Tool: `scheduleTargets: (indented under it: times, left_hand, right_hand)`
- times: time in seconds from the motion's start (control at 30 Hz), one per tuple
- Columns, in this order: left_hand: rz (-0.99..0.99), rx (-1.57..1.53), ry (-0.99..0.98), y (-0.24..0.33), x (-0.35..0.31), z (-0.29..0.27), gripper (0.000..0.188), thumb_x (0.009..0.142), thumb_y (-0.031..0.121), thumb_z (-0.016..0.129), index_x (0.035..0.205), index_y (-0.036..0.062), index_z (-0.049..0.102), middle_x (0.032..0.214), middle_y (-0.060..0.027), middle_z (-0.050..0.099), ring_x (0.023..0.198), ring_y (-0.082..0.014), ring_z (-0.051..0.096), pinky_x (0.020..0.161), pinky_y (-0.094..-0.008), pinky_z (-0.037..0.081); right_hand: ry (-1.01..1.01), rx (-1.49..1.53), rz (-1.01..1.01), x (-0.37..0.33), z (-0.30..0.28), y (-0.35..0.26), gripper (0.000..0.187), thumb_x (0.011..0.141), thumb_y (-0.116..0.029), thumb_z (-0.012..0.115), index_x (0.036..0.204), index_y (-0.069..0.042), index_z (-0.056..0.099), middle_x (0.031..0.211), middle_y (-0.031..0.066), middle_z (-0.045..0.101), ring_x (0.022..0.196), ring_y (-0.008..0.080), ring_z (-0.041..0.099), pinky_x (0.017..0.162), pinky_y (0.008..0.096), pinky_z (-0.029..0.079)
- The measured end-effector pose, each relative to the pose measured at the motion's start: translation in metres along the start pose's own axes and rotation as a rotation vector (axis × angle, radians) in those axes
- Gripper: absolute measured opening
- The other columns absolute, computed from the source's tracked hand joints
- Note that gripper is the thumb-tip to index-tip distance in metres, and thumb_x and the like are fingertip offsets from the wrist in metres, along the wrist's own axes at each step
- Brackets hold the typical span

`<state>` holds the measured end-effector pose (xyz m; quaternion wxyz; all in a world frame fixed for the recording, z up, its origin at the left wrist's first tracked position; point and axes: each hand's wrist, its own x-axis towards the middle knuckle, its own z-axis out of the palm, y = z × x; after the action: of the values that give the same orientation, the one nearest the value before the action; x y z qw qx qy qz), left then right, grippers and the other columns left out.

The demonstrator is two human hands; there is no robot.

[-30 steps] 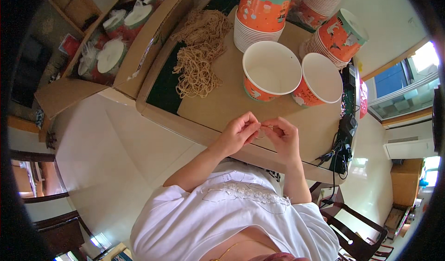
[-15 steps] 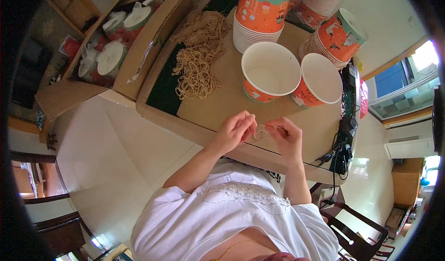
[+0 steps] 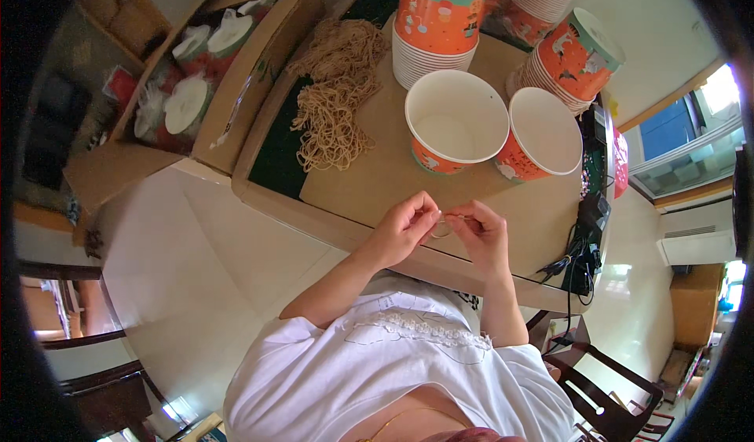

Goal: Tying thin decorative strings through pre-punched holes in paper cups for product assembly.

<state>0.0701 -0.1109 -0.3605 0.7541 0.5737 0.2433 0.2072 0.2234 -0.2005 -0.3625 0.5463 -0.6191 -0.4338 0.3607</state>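
Over the table's near edge, my left hand and my right hand are pinched close together. Between their fingertips is a thin beige string, bent into a small loop that hangs below the fingers. Its exact ends are too small to make out. Farther left lies a tangled pile of beige string loops. Just beyond my hands stand two open paper buckets, white inside and orange outside: a larger-looking one and one to its right. Neither hand touches them.
Behind the open buckets rise a stack of upturned orange paper buckets and another stack at the right. An open cardboard box with wrapped buckets stands left. Black cables lie along the table's right edge. A dark chair stands lower right.
My hands have drawn closer together, the left fingertips moving right to meet the right ones at the string. The loop now shows smaller between them. Buckets and pile stay put.
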Motion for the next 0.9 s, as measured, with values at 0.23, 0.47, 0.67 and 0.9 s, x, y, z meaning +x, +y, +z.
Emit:
scheduleTargets:
  times: [0.23,0.47,0.67,0.9]
  left_hand:
    - [0.016,0.062,0.035,-0.002,0.002,0.004,0.011,0.097,0.012,0.048,0.088,0.0062,0.048,0.068,0.0030,0.048,0.058,-0.0036,0.044,0.049,-0.0200,0.037]
    - [0.021,0.076,0.048,-0.005,0.006,0.006,0.008,0.096,0.010,0.049,0.090,0.0049,0.047,0.070,0.0019,0.049,0.057,-0.0037,0.044,0.049,-0.0205,0.038]
    - [0.101,0.168,0.067,-0.003,0.007,0.009,0.007,0.096,0.010,0.050,0.090,0.0079,0.048,0.067,0.0037,0.047,0.057,-0.0030,0.044,0.047,-0.0184,0.036]
    - [0.105,0.251,0.087,0.000,0.003,0.013,0.016,0.098,0.016,0.046,0.085,0.0073,0.046,0.066,0.0035,0.046,0.057,-0.0051,0.043,0.050,-0.0216,0.037]
  right_hand:
    - [-0.012,-0.012,0.018,0.001,-0.004,0.005,0.011,0.079,0.000,0.069,0.090,-0.002,0.068,0.069,-0.0039,0.048,0.058,0.0036,0.036,0.051,0.0203,0.030]
    - [0.002,0.019,0.020,0.002,-0.006,0.011,0.011,0.078,-0.001,0.070,0.089,-0.002,0.068,0.067,-0.0047,0.046,0.058,0.0040,0.035,0.050,0.0211,0.028]
    - [0.006,-0.011,0.037,0.004,-0.008,0.007,0.010,0.079,-0.003,0.070,0.089,-0.002,0.068,0.065,-0.0061,0.044,0.058,0.0030,0.034,0.049,0.0203,0.027]
    - [-0.006,0.036,0.078,0.001,-0.006,0.006,0.008,0.082,-0.004,0.069,0.090,-0.004,0.068,0.062,-0.0090,0.043,0.055,0.0011,0.033,0.048,0.0193,0.025]
